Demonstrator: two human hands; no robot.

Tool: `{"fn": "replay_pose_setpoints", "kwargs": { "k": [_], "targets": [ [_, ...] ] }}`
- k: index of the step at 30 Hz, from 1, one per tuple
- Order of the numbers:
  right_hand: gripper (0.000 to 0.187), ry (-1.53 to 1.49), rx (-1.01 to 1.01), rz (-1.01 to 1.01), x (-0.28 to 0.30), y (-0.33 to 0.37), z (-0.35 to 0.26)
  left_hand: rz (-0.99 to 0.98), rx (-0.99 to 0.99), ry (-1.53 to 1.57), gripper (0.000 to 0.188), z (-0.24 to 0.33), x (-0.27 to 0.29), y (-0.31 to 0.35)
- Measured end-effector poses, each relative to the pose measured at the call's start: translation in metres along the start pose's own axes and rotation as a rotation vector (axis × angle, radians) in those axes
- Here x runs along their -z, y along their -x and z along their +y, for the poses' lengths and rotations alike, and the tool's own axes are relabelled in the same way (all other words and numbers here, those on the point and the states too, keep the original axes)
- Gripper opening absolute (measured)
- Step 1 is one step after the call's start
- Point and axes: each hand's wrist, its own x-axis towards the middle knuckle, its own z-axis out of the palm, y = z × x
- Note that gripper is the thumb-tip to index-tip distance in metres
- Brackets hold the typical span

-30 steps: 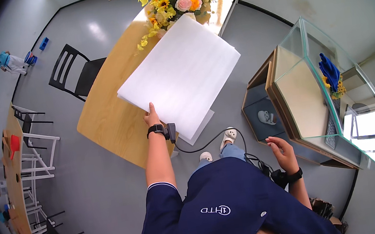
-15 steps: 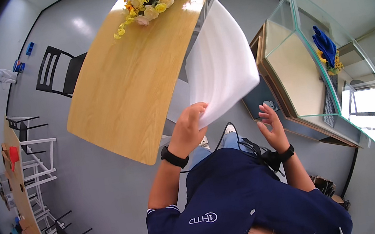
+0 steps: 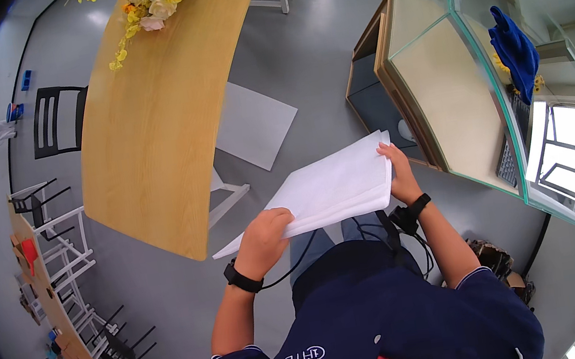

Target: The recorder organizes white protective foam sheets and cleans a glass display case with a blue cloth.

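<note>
A white, foam-like sheet [image 3: 332, 180] is held in front of my body, folded into layers that show along its near edge. My left hand [image 3: 261, 244] is closed on its near left part, with the thumb on top. At the opposite end, my right hand [image 3: 401, 174] grips the right edge where the layers meet. The fingers beneath the sheet are hidden. A black band circles each wrist. The sheet hangs in the air to the right of the wooden table [image 3: 149, 148], apart from it.
A bunch of artificial-looking flowers [image 3: 161, 5] sits on the table's far end. A pale flat board [image 3: 260, 120] lies on the floor beside the table. A glass-topped display case [image 3: 437, 83] stands at right, with a blue cloth [image 3: 515, 52] on it. A black chair [image 3: 59, 120] is at left.
My right hand, free before, now holds the sheet's right edge. The sheet has come nearer and lower, away from the table's far side, and lies flatter. My left hand moved slightly left and down.
</note>
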Motion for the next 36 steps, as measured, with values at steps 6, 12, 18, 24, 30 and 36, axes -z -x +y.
{"fn": "replay_pose_setpoints", "kwargs": {
  "k": [6,12,18,24,30,36],
  "targets": [
    [0.041,-0.015,-0.345,-0.253,-0.029,0.004,0.09,0.052,0.165,-0.052,0.026,-0.061,-0.028,0.0],
    [0.042,0.06,-0.62,-0.498,-0.083,0.025,0.196,0.058,0.123,0.039,0.029,-0.174,-0.094,0.003],
    [0.033,-0.095,-0.625,-0.581,-0.16,0.005,0.286,0.183,0.582,-0.183,0.031,-0.358,-0.154,-0.014],
    [0.039,-0.231,-0.659,-0.718,-0.267,-0.077,0.332,0.019,0.72,-0.234,0.047,-0.532,-0.195,-0.004],
    [0.044,-0.566,-0.57,-0.845,-0.381,-0.178,0.38,0.682,0.604,-0.196,0.045,-0.615,-0.175,-0.031],
    [0.055,-0.42,-0.358,-0.831,-0.506,-0.279,0.401,0.764,0.876,-0.012,0.049,-0.652,-0.25,0.005]
  ]
}}
